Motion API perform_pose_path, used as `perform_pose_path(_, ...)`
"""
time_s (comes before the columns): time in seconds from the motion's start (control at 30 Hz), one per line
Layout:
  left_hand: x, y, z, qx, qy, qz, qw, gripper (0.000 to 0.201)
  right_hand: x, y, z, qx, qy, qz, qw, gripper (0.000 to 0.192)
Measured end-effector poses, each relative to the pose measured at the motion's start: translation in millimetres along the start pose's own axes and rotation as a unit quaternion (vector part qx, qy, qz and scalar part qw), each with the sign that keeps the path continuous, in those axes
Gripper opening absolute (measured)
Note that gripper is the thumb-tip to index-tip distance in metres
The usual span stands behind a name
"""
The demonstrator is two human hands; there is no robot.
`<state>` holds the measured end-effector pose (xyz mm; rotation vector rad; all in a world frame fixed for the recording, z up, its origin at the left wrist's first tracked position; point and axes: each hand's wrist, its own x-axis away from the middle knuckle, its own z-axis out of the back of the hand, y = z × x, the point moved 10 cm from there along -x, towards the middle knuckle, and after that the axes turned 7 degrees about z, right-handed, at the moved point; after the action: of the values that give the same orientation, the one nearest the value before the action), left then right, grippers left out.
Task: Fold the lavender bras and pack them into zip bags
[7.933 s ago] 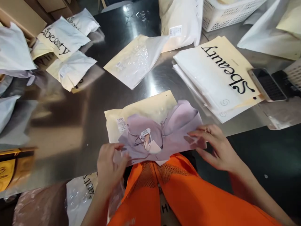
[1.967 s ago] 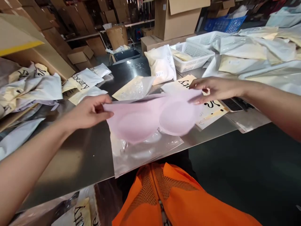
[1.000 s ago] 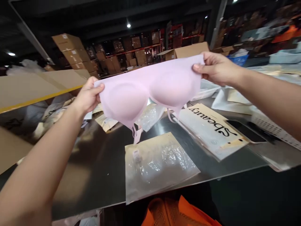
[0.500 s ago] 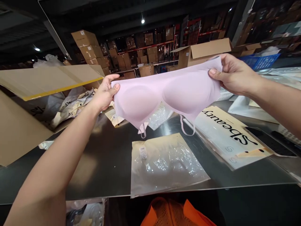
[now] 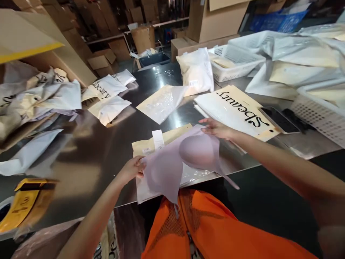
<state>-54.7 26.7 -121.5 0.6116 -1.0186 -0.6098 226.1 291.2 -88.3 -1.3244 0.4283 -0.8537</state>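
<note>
A pale lilac padded bra (image 5: 178, 162) hangs between my two hands over the near edge of the steel table (image 5: 88, 144). My left hand (image 5: 132, 169) pinches its left end. At the far right end, my right hand (image 5: 217, 128) grips the top edge. The cups face up and a thin strap trails down to the right. Under the bra lies an open cream and clear plastic bag (image 5: 161, 138) with a white label.
A stack of flat "Sbeauty" bags (image 5: 234, 108) lies to the right, with a phone (image 5: 277, 119) beside it. Filled bags (image 5: 107, 93) lie at the left and a stuffed bag (image 5: 196, 70) at the back. White baskets (image 5: 237, 61) and cardboard boxes stand behind.
The bra, held up high and stretched wide at eye level, has come down to the table's near edge over the open bag. Both hands still hold its ends, now closer together.
</note>
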Motion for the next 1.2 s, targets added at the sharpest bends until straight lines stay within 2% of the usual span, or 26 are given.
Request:
perform_pose_path(0.07,1,10,4.9,-0.031,0.074,-0.031,0.996,0.045,-6,11,-3,0.001,0.017,-0.001,1.0,0.055)
perform_pose_path(0.1,7,23,7.9,-0.05,0.112,-0.059,0.991,0.041,-5,1,-4,0.008,0.018,0.023,1.0,0.055)
perform_pose_path(0.13,14,37,5.7,-0.063,0.124,-0.08,0.987,0.041,2,-18,-6,0.029,0.015,0.066,0.997,0.054)
perform_pose_path(0.17,19,48,-3.9,-0.063,0.097,-0.083,0.99,0.047,13,-46,-10,0.063,0.011,0.125,0.99,0.052)
perform_pose_path(0.2,21,54,-22.2,-0.049,0.028,-0.06,0.997,0.062,31,-80,-19,0.11,0.001,0.203,0.973,0.048)
perform_pose_path(0.23,24,55,-48.1,-0.017,-0.075,-0.012,0.997,0.079,54,-112,-34,0.168,-0.01,0.276,0.946,0.043)
perform_pose_path(0.27,31,55,-75.5,0.034,-0.182,0.047,0.982,0.092,82,-140,-53,0.216,-0.02,0.342,0.914,0.039)
perform_pose_path(0.3,38,57,-97.3,0.093,-0.257,0.096,0.957,0.099,112,-161,-79,0.255,-0.049,0.405,0.877,0.033)
perform_pose_path(0.33,42,61,-111.2,0.149,-0.29,0.127,0.937,0.096,143,-173,-111,0.286,-0.096,0.463,0.834,0.031)
perform_pose_path(0.37,41,65,-117.7,0.188,-0.287,0.14,0.929,0.085,174,-175,-145,0.308,-0.156,0.513,0.786,0.028)
perform_pose_path(0.4,39,67,-118.6,0.208,-0.261,0.138,0.932,0.067,199,-172,-173,0.311,-0.195,0.546,0.753,0.023)
perform_pose_path(0.47,39,70,-113.2,0.188,-0.211,0.116,0.952,0.038,226,-154,-213,0.29,-0.26,0.555,0.735,0.023)
perform_pose_path(0.53,50,76,-103.1,0.124,-0.196,0.078,0.97,0.027,236,-145,-229,0.235,-0.308,0.566,0.728,0.026)
perform_pose_path(0.57,58,83,-93.9,0.1,-0.188,0.051,0.976,0.023,236,-149,-224,0.195,-0.314,0.579,0.726,0.027)
perform_pose_path(0.6,66,92,-82.1,0.084,-0.178,0.026,0.98,0.02,230,-156,-210,0.152,-0.294,0.585,0.74,0.026)
perform_pose_path(0.67,82,113,-54.1,0.059,-0.148,-0.021,0.987,0.018,202,-168,-163,0.069,-0.194,0.554,0.806,0.023)
perform_pose_path(0.7,89,125,-40.2,0.049,-0.13,-0.044,0.989,0.017,182,-166,-137,0.042,-0.135,0.509,0.849,0.023)
perform_pose_path(0.77,99,148,-19.2,0.036,-0.099,-0.083,0.991,0.017,147,-141,-101,0.022,-0.054,0.38,0.923,0.029)
perform_pose_path(0.83,104,167,-16.1,0.033,-0.1,-0.108,0.988,0.016,126,-109,-100,0.0,-0.07,0.295,0.953,0.046)
perform_pose_path(0.87,104,174,-23.3,0.031,-0.119,-0.111,0.986,0.016,120,-97,-110,-0.028,-0.104,0.274,0.956,0.056)
perform_pose_path(0.93,104,183,-50.3,0.011,-0.175,-0.101,0.979,0.014,111,-78,-132,-0.133,-0.155,0.236,0.95,0.075)
perform_pose_path(1.0,104,187,-83.4,-0.046,-0.225,-0.104,0.968,0.014,104,-63,-146,-0.27,-0.163,0.167,0.934,0.085)
perform_pose_path(1.03,103,190,-97.8,-0.083,-0.238,-0.119,0.96,0.014,101,-55,-148,-0.332,-0.148,0.123,0.923,0.083)
perform_pose_path(1.1,100,194,-118.9,-0.142,-0.25,-0.169,0.943,0.018,102,-38,-135,-0.412,-0.075,0.047,0.907,0.071)
perform_pose_path(1.13,96,194,-125.2,-0.153,-0.254,-0.194,0.935,0.023,106,-28,-118,-0.424,-0.016,0.024,0.905,0.065)
perform_pose_path(1.2,82,182,-128.6,-0.137,-0.25,-0.213,0.934,0.038,123,-8,-69,-0.396,0.12,0.013,0.91,0.062)
